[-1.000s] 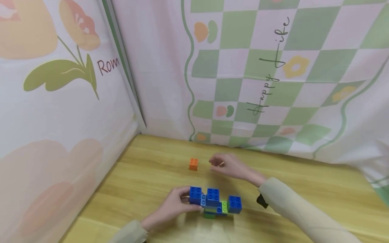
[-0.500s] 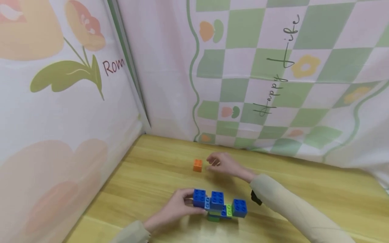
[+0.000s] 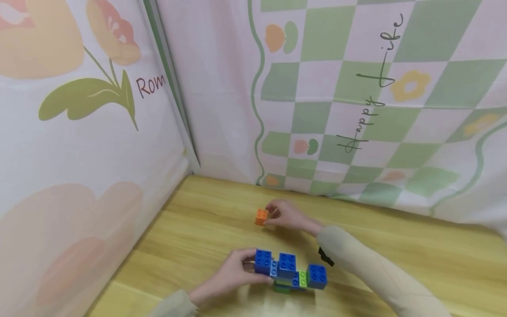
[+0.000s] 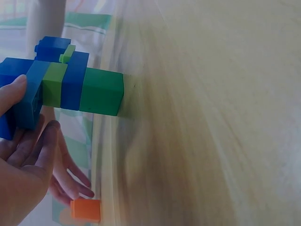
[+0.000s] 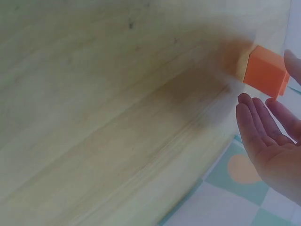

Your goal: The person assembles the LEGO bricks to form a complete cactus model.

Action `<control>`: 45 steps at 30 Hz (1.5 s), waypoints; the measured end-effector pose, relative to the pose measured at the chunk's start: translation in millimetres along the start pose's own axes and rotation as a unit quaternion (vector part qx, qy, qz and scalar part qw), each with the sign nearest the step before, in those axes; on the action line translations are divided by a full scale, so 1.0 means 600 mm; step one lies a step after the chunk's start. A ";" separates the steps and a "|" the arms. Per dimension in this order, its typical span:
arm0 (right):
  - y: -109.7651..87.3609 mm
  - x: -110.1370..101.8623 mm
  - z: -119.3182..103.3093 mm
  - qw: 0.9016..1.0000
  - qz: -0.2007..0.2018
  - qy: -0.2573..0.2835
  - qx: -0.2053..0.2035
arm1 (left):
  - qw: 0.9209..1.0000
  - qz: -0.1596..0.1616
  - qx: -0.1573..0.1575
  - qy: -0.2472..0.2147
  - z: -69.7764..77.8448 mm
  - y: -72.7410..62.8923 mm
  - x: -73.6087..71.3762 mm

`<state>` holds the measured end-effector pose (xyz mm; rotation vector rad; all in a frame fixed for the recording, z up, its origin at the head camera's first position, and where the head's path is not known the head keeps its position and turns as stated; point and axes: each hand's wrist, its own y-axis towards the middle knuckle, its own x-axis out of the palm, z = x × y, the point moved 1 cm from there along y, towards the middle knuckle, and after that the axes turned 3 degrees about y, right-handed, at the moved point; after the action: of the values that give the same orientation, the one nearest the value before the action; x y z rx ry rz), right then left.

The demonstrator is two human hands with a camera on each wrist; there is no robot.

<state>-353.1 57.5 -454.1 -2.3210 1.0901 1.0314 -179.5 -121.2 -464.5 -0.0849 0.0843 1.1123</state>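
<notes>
My left hand [image 3: 233, 268] grips the left end of a toy building-brick assembly [image 3: 287, 264], its thumb pressed on a blue brick in the left wrist view. Blue bricks top the assembly, with lime green ones among them. Its dark green bottom brick [image 4: 102, 92] meets the table. Farther back, an orange two-by-two brick [image 3: 261, 217] sits studs up on the table. My right hand [image 3: 289, 215] has come in from the right, with thumb and index fingertip right at that brick. The other fingers [image 5: 256, 129] extend below it in the right wrist view.
The wooden table [image 3: 206, 229] ends against a green and white checked curtain [image 3: 317, 119] at the back. A white flower-printed panel [image 3: 79, 154] borders it on the left. A black strap [image 3: 326, 256] shows under the right sleeve.
My right hand has moved left until its fingertips reach the orange brick. The left hand keeps its grip on the assembly, and the view has shifted slightly.
</notes>
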 end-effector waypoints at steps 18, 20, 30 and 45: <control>-0.012 -0.001 -0.019 1.000 0.002 -0.024 -0.014 | 1.000 -0.007 0.004 -0.019 -0.004 0.002 0.012; -0.019 -0.006 -0.025 0.999 0.003 -0.027 -0.027 | 1.000 -0.006 0.004 -0.015 -0.003 0.002 0.011; -0.060 -0.040 -0.064 0.995 0.013 -0.024 -0.094 | 1.000 0.001 0.003 -0.010 -0.004 0.003 0.010; -0.135 -0.080 -0.123 0.989 0.023 -0.015 -0.148 | 1.000 0.003 0.000 -0.011 0.007 -0.006 0.008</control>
<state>-276.9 88.9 -367.4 -2.5085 1.0436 1.3207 -174.2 -118.1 -460.7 -0.0716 0.0654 1.1186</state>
